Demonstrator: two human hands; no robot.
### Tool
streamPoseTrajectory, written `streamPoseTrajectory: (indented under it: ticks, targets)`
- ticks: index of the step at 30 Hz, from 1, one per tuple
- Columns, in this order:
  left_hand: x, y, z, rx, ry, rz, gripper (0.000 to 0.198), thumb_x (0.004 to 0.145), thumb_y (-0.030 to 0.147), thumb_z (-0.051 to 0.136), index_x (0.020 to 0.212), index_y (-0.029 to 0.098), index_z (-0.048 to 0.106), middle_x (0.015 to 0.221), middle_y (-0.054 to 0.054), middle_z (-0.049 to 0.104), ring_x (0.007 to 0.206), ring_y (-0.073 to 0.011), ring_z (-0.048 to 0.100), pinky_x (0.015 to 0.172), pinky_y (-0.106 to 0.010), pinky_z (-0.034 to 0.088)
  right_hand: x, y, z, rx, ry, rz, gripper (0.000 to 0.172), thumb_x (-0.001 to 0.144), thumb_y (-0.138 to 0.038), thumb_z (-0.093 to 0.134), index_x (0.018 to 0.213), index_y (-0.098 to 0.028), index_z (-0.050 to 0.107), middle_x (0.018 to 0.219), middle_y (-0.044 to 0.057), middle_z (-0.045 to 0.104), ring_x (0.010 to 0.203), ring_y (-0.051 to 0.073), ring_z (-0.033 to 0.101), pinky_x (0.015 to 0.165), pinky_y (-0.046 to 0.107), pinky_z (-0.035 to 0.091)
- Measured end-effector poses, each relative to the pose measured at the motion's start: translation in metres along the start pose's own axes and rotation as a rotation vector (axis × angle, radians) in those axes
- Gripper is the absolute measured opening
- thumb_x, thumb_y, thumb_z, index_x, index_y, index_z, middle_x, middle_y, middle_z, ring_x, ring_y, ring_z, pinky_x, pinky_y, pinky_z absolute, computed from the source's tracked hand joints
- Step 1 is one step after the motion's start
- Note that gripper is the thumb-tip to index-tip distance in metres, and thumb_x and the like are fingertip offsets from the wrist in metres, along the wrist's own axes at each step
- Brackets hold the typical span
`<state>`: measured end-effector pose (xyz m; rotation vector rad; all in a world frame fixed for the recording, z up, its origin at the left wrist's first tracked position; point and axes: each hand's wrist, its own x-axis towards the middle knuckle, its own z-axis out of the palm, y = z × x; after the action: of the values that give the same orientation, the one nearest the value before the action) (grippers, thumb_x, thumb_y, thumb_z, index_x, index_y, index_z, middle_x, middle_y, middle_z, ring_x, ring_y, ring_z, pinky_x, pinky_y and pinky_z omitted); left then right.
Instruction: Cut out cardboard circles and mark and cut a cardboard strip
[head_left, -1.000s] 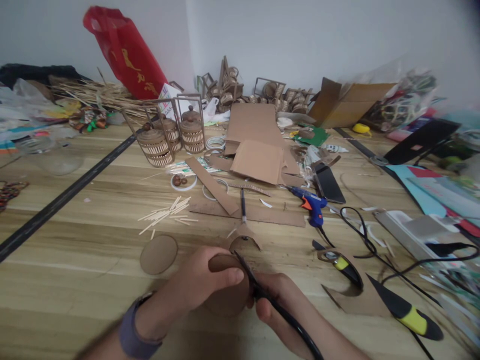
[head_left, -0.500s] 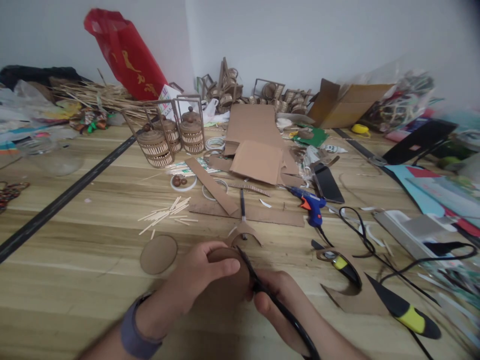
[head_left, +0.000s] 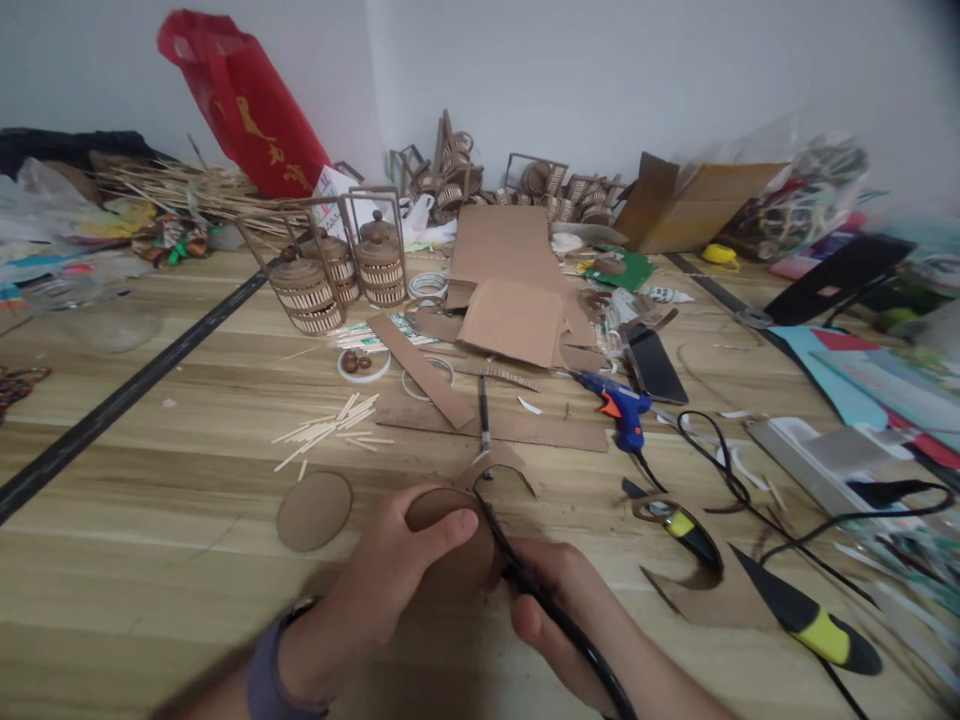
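My left hand (head_left: 405,560) grips a round piece of brown cardboard (head_left: 457,560), thumb on top. A curved strip of cardboard (head_left: 510,465) arches just beyond the piece's upper edge. Black-handled scissors (head_left: 551,605) are in my right hand (head_left: 559,600), its fingers wrapped round the handles. The scissor blades lie at the right edge of the round piece. Left of my hands, a cardboard disc (head_left: 314,511) rests flat on the wooden table (head_left: 172,600).
Thin sticks (head_left: 326,430), a blue glue gun (head_left: 626,410) and a dark pen (head_left: 484,410) lie ahead. Yellow-and-black tools (head_left: 821,635) and a cut cardboard scrap (head_left: 712,595) sit at right. Small woven baskets (head_left: 307,295) stand behind, near stacked cardboard (head_left: 510,325).
The round piece and my left hand have shifted slightly left. The curved strip above the blades has swung a little up and to the right.
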<state>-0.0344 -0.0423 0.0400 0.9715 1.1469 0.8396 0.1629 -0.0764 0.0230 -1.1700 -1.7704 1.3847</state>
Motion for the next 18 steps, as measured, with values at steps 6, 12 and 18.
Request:
streamPoseTrajectory:
  ticks: [6, 12, 18]
  targets:
    - [-0.002, 0.004, 0.0, 0.099, 0.021, -0.034, 0.047, 0.068, 0.051, 0.081, 0.101, 0.017, 0.076, 0.104, -0.01, 0.081, 0.107, -0.0347, 0.07, 0.097, -0.045, 0.051, -0.001, -0.008, -0.003, -0.017, 0.017, -0.016, 0.075, 0.081, -0.094, 0.04, 0.077, -0.02, 0.054, 0.061, -0.003, 0.037, 0.054, 0.013, 0.031, 0.048, 0.029, 0.022]
    - [-0.002, 0.005, 0.0, 0.089, 0.01, -0.037, 0.046, 0.067, 0.05, 0.082, 0.099, 0.018, 0.077, 0.102, -0.009, 0.082, 0.104, -0.0336, 0.071, 0.095, -0.043, 0.052, 0.0, -0.011, -0.003, -0.029, 0.003, -0.03, 0.076, 0.084, -0.093, 0.037, 0.078, -0.019, 0.056, 0.067, 0.001, 0.049, 0.059, 0.015, 0.041, 0.051, 0.027, 0.03]
    - [-0.001, 0.006, 0.0, 0.078, -0.028, -0.017, 0.039, 0.068, 0.047, 0.081, 0.093, 0.017, 0.078, 0.095, -0.007, 0.082, 0.099, -0.0317, 0.071, 0.092, -0.04, 0.052, -0.003, -0.008, -0.002, -0.043, 0.004, 0.003, 0.079, 0.083, -0.093, 0.035, 0.078, -0.018, 0.059, 0.068, 0.002, 0.054, 0.061, 0.015, 0.048, 0.05, 0.024, 0.033]
